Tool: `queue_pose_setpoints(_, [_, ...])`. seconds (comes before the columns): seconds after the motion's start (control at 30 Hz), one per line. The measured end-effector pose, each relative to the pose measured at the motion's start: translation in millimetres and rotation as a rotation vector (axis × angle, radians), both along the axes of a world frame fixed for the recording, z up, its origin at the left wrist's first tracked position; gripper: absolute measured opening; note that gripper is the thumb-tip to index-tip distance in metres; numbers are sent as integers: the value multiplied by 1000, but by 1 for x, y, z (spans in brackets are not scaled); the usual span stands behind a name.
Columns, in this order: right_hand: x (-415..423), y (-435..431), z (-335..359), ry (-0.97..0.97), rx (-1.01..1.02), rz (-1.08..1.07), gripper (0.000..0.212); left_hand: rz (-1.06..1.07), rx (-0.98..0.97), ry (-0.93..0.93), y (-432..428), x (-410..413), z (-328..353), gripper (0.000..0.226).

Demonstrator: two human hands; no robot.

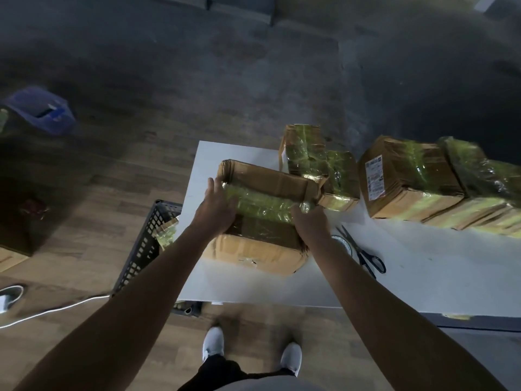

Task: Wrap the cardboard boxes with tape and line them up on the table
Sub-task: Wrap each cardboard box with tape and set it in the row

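I see the box point(253, 249) at the table's point(423, 277) 9 o'clock end, long axis 9-to-3. Left hand point(217, 204) is flat on its 9 end, fingers straight. Right hand point(308, 221) curls over the 3 edge. Both equally near.

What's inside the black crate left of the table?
One tape-wrapped cardboard box pokes out of the black crate. The rest of the inside is covered by the table edge and the left forearm.

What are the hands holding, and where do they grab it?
The box, held at its two ends: the left hand lies flat against the left end, and the right hand curls over the right end.
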State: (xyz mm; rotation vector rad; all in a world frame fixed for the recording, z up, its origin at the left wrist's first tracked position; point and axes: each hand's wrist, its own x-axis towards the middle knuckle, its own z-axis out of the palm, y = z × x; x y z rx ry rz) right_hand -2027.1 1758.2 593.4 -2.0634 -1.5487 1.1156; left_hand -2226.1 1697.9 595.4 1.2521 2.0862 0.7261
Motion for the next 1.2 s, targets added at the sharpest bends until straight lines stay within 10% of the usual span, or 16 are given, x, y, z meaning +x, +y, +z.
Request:
queue_pose_setpoints(0.4, [3, 2, -6, 88, -26, -35, 89, 215, -246, -571, 9, -38, -19, 102])
queue_pose_setpoints(1.2, [25, 8, -5, 275, -240, 11, 69, 241, -238, -1022, -4, -41, -35, 82])
